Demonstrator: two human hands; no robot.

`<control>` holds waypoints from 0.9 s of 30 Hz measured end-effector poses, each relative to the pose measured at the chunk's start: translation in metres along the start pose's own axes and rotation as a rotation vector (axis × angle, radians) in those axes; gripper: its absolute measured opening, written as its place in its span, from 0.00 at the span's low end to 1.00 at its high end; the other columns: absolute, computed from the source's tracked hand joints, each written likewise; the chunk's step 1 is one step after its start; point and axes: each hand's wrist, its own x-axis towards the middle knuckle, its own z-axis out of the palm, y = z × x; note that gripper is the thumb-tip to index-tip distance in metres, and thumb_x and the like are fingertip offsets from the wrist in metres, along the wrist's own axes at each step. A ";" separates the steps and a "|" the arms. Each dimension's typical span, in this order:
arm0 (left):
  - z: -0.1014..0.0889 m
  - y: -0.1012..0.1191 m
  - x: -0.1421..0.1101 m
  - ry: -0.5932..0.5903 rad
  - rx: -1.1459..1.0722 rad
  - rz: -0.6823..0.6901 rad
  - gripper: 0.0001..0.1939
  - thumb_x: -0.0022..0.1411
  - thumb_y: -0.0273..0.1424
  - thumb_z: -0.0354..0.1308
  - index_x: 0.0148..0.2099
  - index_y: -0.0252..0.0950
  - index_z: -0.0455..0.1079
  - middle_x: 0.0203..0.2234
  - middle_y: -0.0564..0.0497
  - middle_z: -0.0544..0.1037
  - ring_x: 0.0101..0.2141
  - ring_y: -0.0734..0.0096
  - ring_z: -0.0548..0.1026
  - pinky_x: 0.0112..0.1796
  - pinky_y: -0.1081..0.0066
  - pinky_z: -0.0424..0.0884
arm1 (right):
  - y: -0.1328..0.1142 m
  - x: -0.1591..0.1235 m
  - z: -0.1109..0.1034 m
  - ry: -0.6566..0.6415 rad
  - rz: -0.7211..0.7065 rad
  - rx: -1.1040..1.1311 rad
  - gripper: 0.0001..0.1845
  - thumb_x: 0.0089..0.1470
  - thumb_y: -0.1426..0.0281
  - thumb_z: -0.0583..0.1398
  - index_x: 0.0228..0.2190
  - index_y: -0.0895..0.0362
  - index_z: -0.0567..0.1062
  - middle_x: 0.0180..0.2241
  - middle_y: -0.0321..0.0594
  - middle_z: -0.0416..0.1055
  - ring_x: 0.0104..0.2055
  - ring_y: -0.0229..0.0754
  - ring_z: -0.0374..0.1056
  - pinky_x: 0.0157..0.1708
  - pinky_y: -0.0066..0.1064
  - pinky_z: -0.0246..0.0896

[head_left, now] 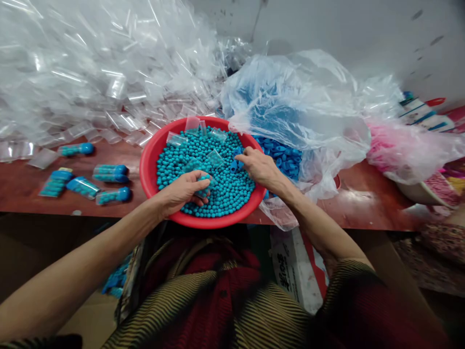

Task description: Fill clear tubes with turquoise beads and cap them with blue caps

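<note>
A red basin [146, 167] full of small turquoise balls [218, 206] stands in front of me on the table. Over its near left part, my left hand [189, 188] is closed around a clear tube [206, 183] with turquoise balls in it. At the basin's right side, my right hand [259, 167] has its fingers bent together at a blue cap [236, 166]; whether it grips this cap is partly hidden. Several empty clear tubes [215, 158] lie on the balls. To the left lie filled tubes with blue caps [111, 173].
A large heap of clear tubes [109, 82] covers the back left. Blue caps [281, 157] spill from a plastic bag [305, 106] right of the basin. Farther right is a bowl of pink beads [439, 186]. The table's front edge [348, 225] runs close to me.
</note>
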 end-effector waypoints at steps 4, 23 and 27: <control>0.001 0.003 -0.003 -0.081 -0.046 0.013 0.16 0.53 0.34 0.62 0.41 0.35 0.63 0.25 0.51 0.75 0.20 0.74 0.74 0.17 0.79 0.65 | -0.014 0.002 0.014 -0.076 -0.056 -0.194 0.19 0.62 0.71 0.45 0.42 0.55 0.74 0.44 0.50 0.66 0.43 0.50 0.59 0.34 0.35 0.49; 0.004 0.001 -0.001 0.035 0.047 0.083 0.18 0.51 0.36 0.61 0.43 0.35 0.63 0.26 0.52 0.75 0.19 0.78 0.70 0.16 0.80 0.60 | -0.028 0.003 0.001 0.094 -0.005 -0.026 0.13 0.59 0.70 0.52 0.40 0.62 0.73 0.42 0.52 0.71 0.45 0.51 0.63 0.44 0.40 0.51; 0.004 0.001 0.000 0.050 0.087 0.086 0.18 0.52 0.36 0.60 0.44 0.35 0.62 0.25 0.53 0.74 0.19 0.78 0.70 0.16 0.80 0.59 | -0.037 0.003 -0.007 0.025 -0.128 0.449 0.16 0.60 0.70 0.52 0.47 0.61 0.71 0.41 0.44 0.74 0.43 0.42 0.67 0.42 0.31 0.57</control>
